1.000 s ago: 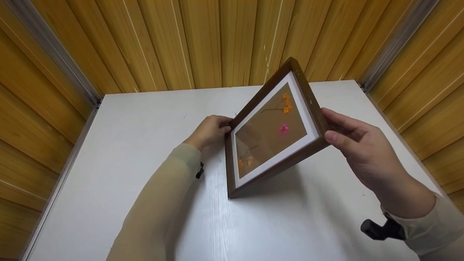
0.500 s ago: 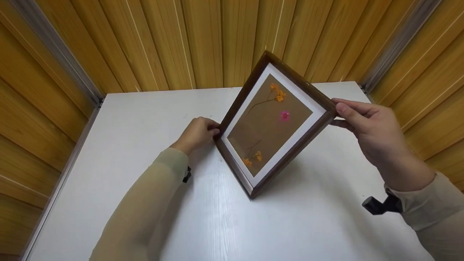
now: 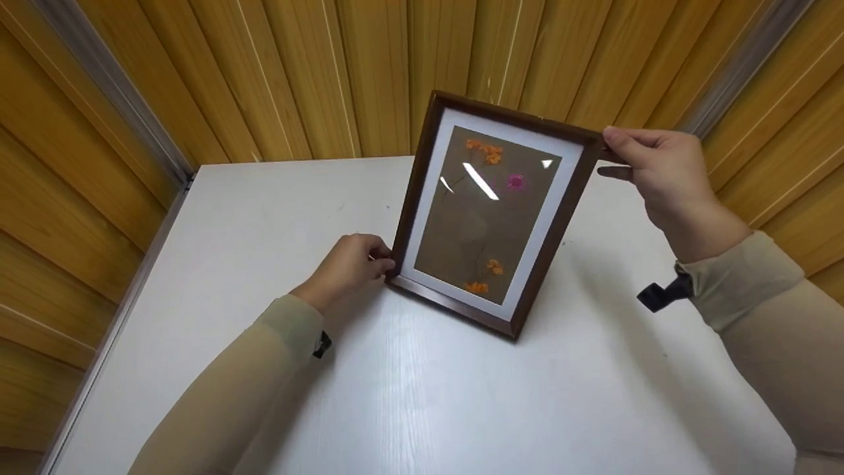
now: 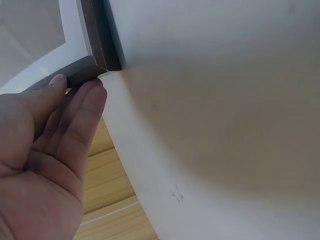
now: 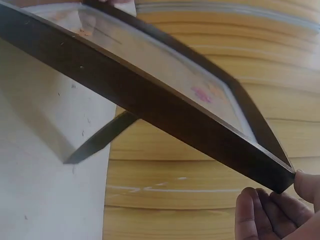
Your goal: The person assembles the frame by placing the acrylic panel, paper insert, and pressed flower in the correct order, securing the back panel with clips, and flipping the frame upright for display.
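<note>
A brown picture frame (image 3: 484, 218) leans back on its lower edge, showing pressed orange flowers and one pink flower inside a white mat. My left hand (image 3: 349, 264) pinches its lower left corner between thumb and fingers. At the upper right corner, the thumb of my right hand (image 3: 672, 178) lies in front and the fingers behind. The right wrist view shows a dark support leg (image 5: 100, 142) folded out from the back; its tip appears to reach the tabletop. Bright reflections cross the glass. In the head view the back is hidden.
The frame stands on a white table (image 3: 264, 211). Behind it rises a yellow wood-panelled wall (image 3: 297, 79), with similar panels at both sides. A metal post (image 3: 125, 86) runs up the left corner. A black device (image 3: 666, 293) sits at my right cuff.
The picture frame has turned to face me more squarely, its top corner swinging left. My right hand has risen with its corner; my left hand has shifted slightly left and nearer.
</note>
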The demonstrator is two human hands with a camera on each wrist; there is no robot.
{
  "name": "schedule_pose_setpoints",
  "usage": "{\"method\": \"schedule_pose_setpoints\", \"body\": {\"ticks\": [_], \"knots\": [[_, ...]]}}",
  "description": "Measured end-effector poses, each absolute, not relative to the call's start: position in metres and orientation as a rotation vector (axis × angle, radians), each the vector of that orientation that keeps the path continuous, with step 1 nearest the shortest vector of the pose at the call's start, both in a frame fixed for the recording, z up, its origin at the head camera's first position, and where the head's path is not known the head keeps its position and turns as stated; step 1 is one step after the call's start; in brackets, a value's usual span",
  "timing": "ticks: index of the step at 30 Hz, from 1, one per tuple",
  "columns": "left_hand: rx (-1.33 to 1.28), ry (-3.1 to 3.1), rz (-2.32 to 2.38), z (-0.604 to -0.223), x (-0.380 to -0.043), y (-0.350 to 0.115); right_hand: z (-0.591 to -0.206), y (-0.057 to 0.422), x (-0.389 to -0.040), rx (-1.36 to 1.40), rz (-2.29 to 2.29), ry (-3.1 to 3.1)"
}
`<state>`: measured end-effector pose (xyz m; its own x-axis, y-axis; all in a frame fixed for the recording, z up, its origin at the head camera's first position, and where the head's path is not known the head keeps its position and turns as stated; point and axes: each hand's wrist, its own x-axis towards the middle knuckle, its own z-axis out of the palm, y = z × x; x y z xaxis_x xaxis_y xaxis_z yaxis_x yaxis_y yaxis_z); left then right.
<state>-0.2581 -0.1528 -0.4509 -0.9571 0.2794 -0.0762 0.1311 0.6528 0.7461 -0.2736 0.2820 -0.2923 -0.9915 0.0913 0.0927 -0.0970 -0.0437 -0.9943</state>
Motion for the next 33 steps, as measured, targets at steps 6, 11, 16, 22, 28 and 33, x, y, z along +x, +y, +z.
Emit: {"method": "schedule_pose_setpoints", "body": {"ticks": [6, 11, 16, 22, 28, 33], "knots": [[0.3, 2.581, 1.283, -0.456, -0.241, -0.148, -0.288, 0.273, -0.303, -0.03, 2.134, -2.166], [0.317, 2.563, 1.286, -0.455, -0.236, -0.143, -0.279, 0.265, -0.324, -0.096, 2.103, -2.265], [0.324, 2.577, 1.272, -0.454, -0.234, -0.14, -0.271, 0.255, -0.338, -0.131, 1.991, -2.395], [0.343, 2.61, 1.232, -0.456, -0.231, -0.134, -0.267, 0.247, -0.345, -0.148, 1.925, -2.461], [0.335, 2.653, 1.166, -0.452, -0.236, -0.129, -0.263, 0.245, -0.349, -0.143, 1.915, -2.459], [0.357, 2.652, 1.123, -0.446, -0.239, -0.133, -0.26, 0.249, -0.349, -0.124, 1.913, -2.452]]}}
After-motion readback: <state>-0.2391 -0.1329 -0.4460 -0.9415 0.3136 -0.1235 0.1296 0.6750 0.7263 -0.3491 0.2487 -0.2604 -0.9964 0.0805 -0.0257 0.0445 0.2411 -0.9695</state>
